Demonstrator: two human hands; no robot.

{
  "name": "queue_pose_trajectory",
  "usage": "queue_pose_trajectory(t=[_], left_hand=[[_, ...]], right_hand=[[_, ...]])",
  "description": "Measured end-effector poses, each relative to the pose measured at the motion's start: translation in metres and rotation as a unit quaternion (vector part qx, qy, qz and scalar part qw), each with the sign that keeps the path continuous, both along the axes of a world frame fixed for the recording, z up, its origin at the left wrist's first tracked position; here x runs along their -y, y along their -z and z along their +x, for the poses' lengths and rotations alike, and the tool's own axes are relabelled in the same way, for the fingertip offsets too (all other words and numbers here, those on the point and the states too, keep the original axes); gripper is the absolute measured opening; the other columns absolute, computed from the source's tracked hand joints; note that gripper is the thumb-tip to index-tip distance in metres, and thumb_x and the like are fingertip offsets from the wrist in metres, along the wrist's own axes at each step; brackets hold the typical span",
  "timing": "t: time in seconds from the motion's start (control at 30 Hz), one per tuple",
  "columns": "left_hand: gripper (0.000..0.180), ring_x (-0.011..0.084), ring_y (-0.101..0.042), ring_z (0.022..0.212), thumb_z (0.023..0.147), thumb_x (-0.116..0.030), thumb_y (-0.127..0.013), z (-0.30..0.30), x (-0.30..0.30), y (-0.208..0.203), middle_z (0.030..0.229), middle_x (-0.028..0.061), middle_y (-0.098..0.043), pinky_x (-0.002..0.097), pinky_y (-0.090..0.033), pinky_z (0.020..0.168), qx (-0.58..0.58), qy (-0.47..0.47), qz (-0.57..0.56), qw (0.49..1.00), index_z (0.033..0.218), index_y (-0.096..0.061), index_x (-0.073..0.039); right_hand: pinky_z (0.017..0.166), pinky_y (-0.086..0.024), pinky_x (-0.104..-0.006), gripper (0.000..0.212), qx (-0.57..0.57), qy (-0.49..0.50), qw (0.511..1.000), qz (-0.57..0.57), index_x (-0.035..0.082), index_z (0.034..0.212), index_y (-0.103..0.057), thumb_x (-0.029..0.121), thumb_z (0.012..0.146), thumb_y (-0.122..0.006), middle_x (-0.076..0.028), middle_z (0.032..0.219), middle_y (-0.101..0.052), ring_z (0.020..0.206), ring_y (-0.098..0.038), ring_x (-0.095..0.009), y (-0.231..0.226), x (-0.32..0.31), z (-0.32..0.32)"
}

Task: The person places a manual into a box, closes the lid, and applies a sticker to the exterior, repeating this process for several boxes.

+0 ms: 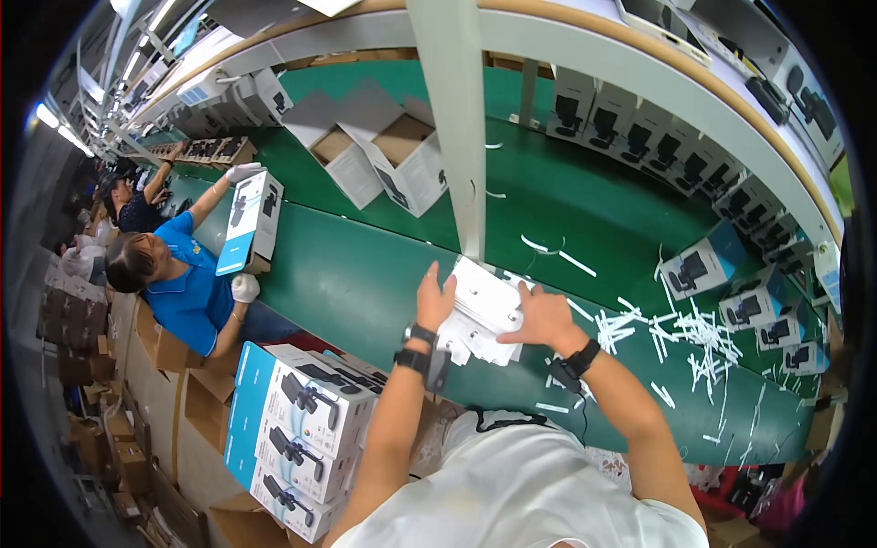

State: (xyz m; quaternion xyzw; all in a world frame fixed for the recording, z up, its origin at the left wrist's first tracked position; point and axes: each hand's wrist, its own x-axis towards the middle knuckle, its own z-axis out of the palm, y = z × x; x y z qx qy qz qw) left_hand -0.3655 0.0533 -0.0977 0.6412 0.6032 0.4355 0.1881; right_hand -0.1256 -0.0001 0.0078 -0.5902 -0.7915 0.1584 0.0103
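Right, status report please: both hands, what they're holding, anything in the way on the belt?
Left hand and right hand both gripping the white box. Box over the green belt. White post just behind; paper strips litter the right.

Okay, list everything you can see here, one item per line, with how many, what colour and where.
White packet: one, white, held over the green belt.
Conveyor belt: one, green, centre.
Paper strips: many, white, scattered on the belt at right.
Stacked product boxes: several, white and blue, lower left.
Open cartons: two, white, far side of the belt.
Boxes along the rail: many, white and blue, right.
Co-worker in a blue shirt: one, left, holding a box.
Left hand: on the packet.
Right hand: on the packet.
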Motion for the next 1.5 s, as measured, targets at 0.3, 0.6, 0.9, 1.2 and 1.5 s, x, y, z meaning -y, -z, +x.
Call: queue_pose_trajectory(t=[0.3, 0.6, 0.9, 1.2, 1.5], left_hand=[[0.037, 0.0442, -0.065, 0.097, 0.096, -0.026, -0.054, 0.009, 0.0, -0.011, 0.1, 0.0282, -0.068, 0.0444, -0.051, 0.086, 0.013, 0.033, -0.12, 0.992, 0.111, -0.067, 0.005], [0.037, 0.034, -0.067, 0.091, 0.1, -0.022, -0.051, -0.01, 0.057, -0.042, 0.1, 0.0253, -0.069, 0.0392, -0.051, 0.083, 0.142, 0.001, -0.098, 0.985, 0.116, -0.062, 0.009], [0.04, 0.0247, -0.065, 0.093, 0.102, -0.023, -0.049, -0.041, 0.083, 0.036, 0.103, 0.0206, -0.069, 0.0363, -0.049, 0.084, 0.167, -0.001, -0.21, 0.963, 0.116, -0.059, 0.012], [0.042, 0.0145, -0.061, 0.1, 0.105, -0.021, -0.047, -0.053, 0.073, 0.006, 0.117, 0.0124, -0.064, 0.0291, -0.048, 0.091, 0.332, 0.116, -0.3, 0.887, 0.132, -0.049, 0.011], [0.042, 0.0156, -0.061, 0.1, 0.103, -0.019, -0.051, -0.045, 0.069, 0.015, 0.115, 0.0134, -0.065, 0.0289, -0.047, 0.092, 0.418, 0.056, -0.364, 0.83, 0.131, -0.049, 0.011]], right_hand=[[0.064, -0.057, -0.0394, 0.075, -0.049, 0.025, 0.995, 0.088, 0.0, 0.116, -0.052, 0.038, 0.058, -0.081, -0.016, 0.092, -0.064, 0.075, -0.069, -0.03, 0.036, 0.002, 0.002], [0.064, -0.055, -0.0397, 0.081, -0.083, 0.014, 0.994, 0.073, 0.002, 0.124, -0.05, 0.038, 0.058, -0.08, -0.015, 0.092, -0.061, 0.076, -0.067, -0.031, 0.005, 0.05, -0.027], [0.064, -0.056, -0.037, 0.093, -0.067, -0.034, 0.992, 0.106, -0.001, 0.139, -0.041, 0.039, 0.066, -0.083, -0.018, 0.117, -0.052, 0.078, -0.066, -0.028, 0.046, 0.079, -0.039], [0.071, -0.052, -0.0414, 0.044, -0.405, 0.294, 0.856, -0.133, 0.0, 0.091, -0.064, 0.044, 0.085, -0.066, -0.015, 0.078, -0.066, 0.078, -0.067, -0.035, 0.104, 0.066, 0.016], [0.071, -0.052, -0.045, 0.039, -0.29, 0.3, 0.908, -0.039, 0.0, 0.083, -0.065, 0.039, 0.087, -0.064, -0.019, 0.083, -0.069, 0.078, -0.067, -0.038, 0.104, 0.022, 0.014]])
